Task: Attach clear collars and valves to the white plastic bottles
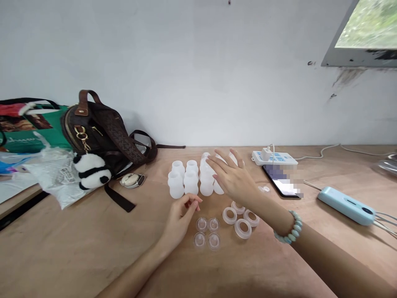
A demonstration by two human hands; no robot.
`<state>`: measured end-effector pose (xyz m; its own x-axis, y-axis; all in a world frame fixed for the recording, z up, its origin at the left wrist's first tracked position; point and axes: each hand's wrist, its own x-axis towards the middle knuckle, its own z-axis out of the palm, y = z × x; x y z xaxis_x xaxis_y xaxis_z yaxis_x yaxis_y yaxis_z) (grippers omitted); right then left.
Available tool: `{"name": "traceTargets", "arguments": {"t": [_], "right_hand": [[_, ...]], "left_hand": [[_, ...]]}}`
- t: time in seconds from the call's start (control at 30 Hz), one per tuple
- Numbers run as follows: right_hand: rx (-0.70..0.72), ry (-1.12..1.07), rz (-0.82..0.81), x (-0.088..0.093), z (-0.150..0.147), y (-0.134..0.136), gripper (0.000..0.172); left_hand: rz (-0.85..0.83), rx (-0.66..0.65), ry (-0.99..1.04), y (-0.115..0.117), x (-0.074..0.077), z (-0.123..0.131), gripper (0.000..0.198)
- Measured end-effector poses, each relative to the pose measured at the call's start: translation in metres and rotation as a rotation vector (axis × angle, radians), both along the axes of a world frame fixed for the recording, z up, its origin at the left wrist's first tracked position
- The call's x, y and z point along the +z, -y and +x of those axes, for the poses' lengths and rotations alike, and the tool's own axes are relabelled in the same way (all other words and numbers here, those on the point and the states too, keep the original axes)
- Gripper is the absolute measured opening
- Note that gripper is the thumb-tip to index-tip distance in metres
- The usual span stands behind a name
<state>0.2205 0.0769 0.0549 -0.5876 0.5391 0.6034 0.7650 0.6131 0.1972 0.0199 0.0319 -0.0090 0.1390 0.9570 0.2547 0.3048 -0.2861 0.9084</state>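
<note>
White bottles (191, 184) are standing upright in rows toward the tabletop's (102, 248) far edge, abt midway btw its L and R sides. The R grip (232, 180) is hovering or resting over the R-hand end of these, palm down, fingers spread and not clenched; it's partly hiding several bottles, so can't tell if it's actually touching any. The L grip (176, 219) is sitting just nearer the tabletop's near edge, in front of the bottles, w/ fingers curling and thumb closing toward them; can't tell if anything small is being pinched. Four clear domed pieces (214, 241) are lying in a 2x2 group just R of the L grip, on the near-edge side. Four translucent rings (243, 236) are lying farther R, below the R wrist, nearer the near edge than the R grip; the forearm is passing close beside them. A couple of small clear discs (266, 189) are lying R of the R grip, next to a phone (281, 182). A power strip (283, 159) is lying along the far edge, behind the phone. Toward the far L corner, a brown backpack (105, 132) is leaning, w/ a panda plush (91, 170) hanging off it.
</note>
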Motion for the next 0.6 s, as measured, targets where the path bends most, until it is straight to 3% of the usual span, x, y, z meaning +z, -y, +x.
{"name": "traceTargets", "arguments": {"t": [0.17,0.33,0.43,0.5,0.6], "right_hand": [[0.015,0.036,-0.04,-0.002,-0.009,-0.014,0.027],[0.096,-0.171,-0.001,0.014,0.009,0.015,0.017],[0.134,-0.396,-0.037,0.022,0.016,0.039,0.014],[0.118,-0.568,-0.116,0.02,0.016,0.054,0.012],[0.108,-0.801,-0.405,0.01,0.013,0.071,0.011]], "left_hand": [[0.16,-0.001,-0.106,0.009,0.0,0.0,0.023],[0.47,0.069,-0.157,0.014,-0.001,0.0,0.015],[0.582,0.105,-0.173,0.018,0.0,0.0,0.05],[0.57,0.081,-0.175,0.02,0.002,0.0,0.058],[0.539,0.005,-0.217,0.022,0.009,-0.002,0.042]]}}
